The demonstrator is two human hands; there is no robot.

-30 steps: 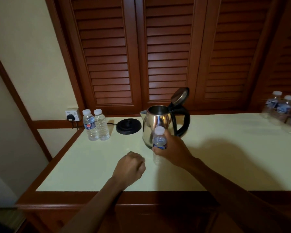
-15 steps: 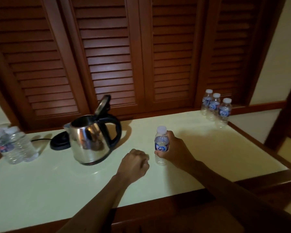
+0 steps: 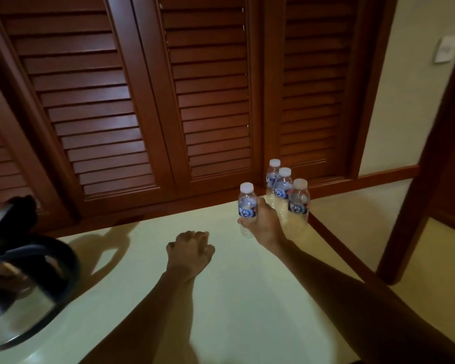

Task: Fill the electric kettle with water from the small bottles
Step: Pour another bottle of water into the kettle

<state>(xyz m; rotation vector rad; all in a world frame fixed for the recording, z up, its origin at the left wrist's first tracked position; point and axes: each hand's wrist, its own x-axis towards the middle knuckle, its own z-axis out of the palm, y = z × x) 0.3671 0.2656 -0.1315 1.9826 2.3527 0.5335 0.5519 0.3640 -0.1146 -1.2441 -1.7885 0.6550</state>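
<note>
Nearest the camera, two bare forearms are reaching out over the pale desk (image 3: 247, 298). The left hand (image 3: 191, 252) is resting knuckles-up near the middle of the desk with its fingers curled under into a loose fist; its grip is closed on nothing, and it is probably waiting to help with a cap.

At the left edge of the view the electric kettle (image 3: 16, 292) is standing on the desk, partly cut off by the frame, with its lid (image 3: 0, 219) tipped up, so the mouth is likely open and ready to take water. It is sitting well apart from both hands.

Farther out and to the right, the right hand (image 3: 264, 224) is wrapping its fingers round the lower half of a small bottle (image 3: 247, 206), holding it upright with the white cap on. Whether its base is touching the desk is hidden by the fingers. The grip is low on the body, which is leaving the cap free.

Just beyond that hand, three more capped bottles (image 3: 286, 198) are standing close together near the desk's far right corner, in front of the louvred wooden doors (image 3: 147, 101). The held bottle is being kept just beside this cluster, far from the kettle, so no pouring looks imminent.
</note>
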